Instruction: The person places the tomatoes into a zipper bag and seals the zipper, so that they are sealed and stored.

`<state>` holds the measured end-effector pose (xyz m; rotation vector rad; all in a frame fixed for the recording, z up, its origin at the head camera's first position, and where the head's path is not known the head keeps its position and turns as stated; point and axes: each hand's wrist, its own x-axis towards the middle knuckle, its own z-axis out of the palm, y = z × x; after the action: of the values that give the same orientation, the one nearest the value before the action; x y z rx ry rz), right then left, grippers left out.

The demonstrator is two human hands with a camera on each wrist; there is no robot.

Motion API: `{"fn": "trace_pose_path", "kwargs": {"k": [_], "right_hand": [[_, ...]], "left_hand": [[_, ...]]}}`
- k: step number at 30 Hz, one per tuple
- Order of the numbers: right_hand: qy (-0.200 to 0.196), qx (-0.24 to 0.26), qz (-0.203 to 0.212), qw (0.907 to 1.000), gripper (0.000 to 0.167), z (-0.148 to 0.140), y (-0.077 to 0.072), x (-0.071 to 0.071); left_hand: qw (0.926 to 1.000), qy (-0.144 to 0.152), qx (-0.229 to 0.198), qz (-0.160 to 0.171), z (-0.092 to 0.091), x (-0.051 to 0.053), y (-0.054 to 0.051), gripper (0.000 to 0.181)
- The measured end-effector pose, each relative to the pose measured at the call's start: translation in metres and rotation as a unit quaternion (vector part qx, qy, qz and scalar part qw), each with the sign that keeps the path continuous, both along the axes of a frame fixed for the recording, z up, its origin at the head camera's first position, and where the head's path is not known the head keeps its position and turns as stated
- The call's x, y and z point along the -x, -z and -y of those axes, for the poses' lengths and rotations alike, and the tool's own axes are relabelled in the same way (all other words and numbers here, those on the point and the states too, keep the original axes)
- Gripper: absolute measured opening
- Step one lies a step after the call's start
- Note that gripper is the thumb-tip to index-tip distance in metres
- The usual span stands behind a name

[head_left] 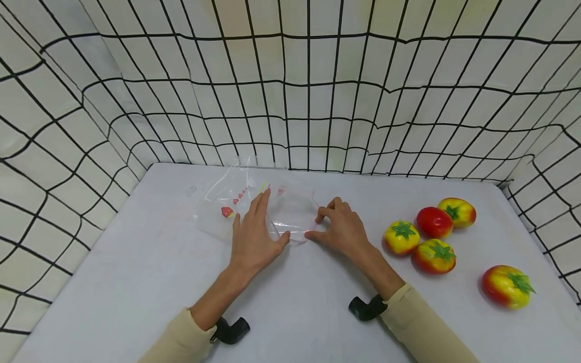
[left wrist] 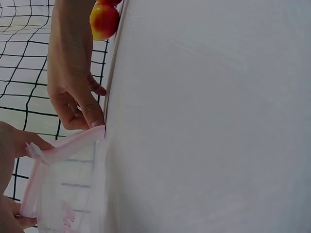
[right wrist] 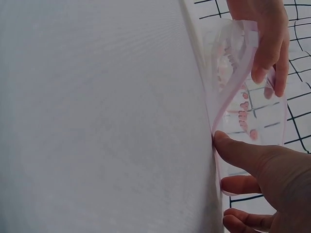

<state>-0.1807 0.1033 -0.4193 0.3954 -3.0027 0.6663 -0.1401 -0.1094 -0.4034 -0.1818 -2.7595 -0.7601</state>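
Observation:
A clear plastic zip bag with a pink rim and red strawberry and heart prints lies on the white table, its mouth spread apart. My left hand rests on the bag with fingers fairly straight and thumb spread, touching the rim from the left. On the other side my right hand pinches the rim between thumb and curled forefinger. In the right wrist view the zip bag has a small pale slider on its pink strip, close to the left hand. No fruit shows inside the bag.
On the right stand several toy tomatoes: a red one, a yellow one, and a red-yellow one apart from the group. Black netting rises behind and at the sides of the white table.

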Motion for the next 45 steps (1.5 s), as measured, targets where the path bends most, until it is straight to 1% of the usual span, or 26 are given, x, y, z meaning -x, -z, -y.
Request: {"fn": "trace_pose_path", "kwargs": {"k": [5, 8, 10, 15, 18, 21, 23, 26, 31, 35, 39, 45], "right_hand": [[0.001, 0.002, -0.003, 1.0, 0.04, -0.0002, 0.0001, 0.0004], [0.004, 0.004, -0.001, 1.0, 0.041, -0.0001, 0.0003, -0.0001], [0.005, 0.005, 0.001, 1.0, 0.041, 0.0, 0.0003, -0.0005], [0.007, 0.001, 0.005, 1.0, 0.042, 0.0002, -0.0001, -0.0002], [0.009, 0.0, 0.007, 0.9999, 0.042, 0.0006, 0.0, -0.0001], [0.009, 0.002, 0.008, 0.9999, 0.042, 0.0006, 0.0002, -0.0002], [0.008, 0.003, 0.008, 0.9999, 0.042, 0.0004, 0.0, -0.0003], [0.007, 0.008, 0.008, 0.9999, 0.042, 0.0001, -0.0004, -0.0005], [0.008, 0.01, 0.005, 0.9999, 0.042, -0.0006, 0.0, -0.0003], [0.008, 0.009, 0.003, 0.9999, 0.042, -0.0016, 0.0009, -0.0011], [0.006, 0.008, 0.008, 0.9999, 0.043, -0.0018, 0.0023, -0.0019], [0.005, 0.011, -0.002, 0.9999, 0.042, -0.0014, 0.0027, -0.0007]], "left_hand": [[0.9999, 0.011, -0.009, 0.007, 0.0002, -0.0006, 0.0015, 0.09], [0.9994, 0.016, -0.018, 0.024, -0.0007, -0.0013, 0.0012, 0.08], [0.999, 0.023, -0.02, 0.031, -0.0004, -0.0012, 0.0012, 0.078], [0.997, 0.062, -0.012, 0.045, 0.0036, -0.0007, 0.0047, 0.075], [0.9951, 0.084, -0.007, 0.051, 0.0058, -0.0017, 0.0071, 0.067], [0.9937, 0.098, -0.001, 0.055, 0.0066, -0.0033, 0.0076, 0.06], [0.9933, 0.098, 0.002, 0.062, 0.0069, -0.0045, 0.007, 0.058], [0.9934, 0.089, 0.0, 0.072, 0.0072, -0.0053, 0.006, 0.061], [0.9941, 0.07, -0.019, 0.081, 0.0066, -0.0043, 0.0063, 0.068], [0.9956, 0.055, -0.029, 0.07, 0.0054, -0.0018, 0.0075, 0.079], [0.9971, 0.046, -0.022, 0.056, 0.0052, 0.0, 0.0065, 0.092], [0.9977, 0.039, -0.026, 0.049, 0.0075, 0.0011, 0.0036, 0.1]]}}
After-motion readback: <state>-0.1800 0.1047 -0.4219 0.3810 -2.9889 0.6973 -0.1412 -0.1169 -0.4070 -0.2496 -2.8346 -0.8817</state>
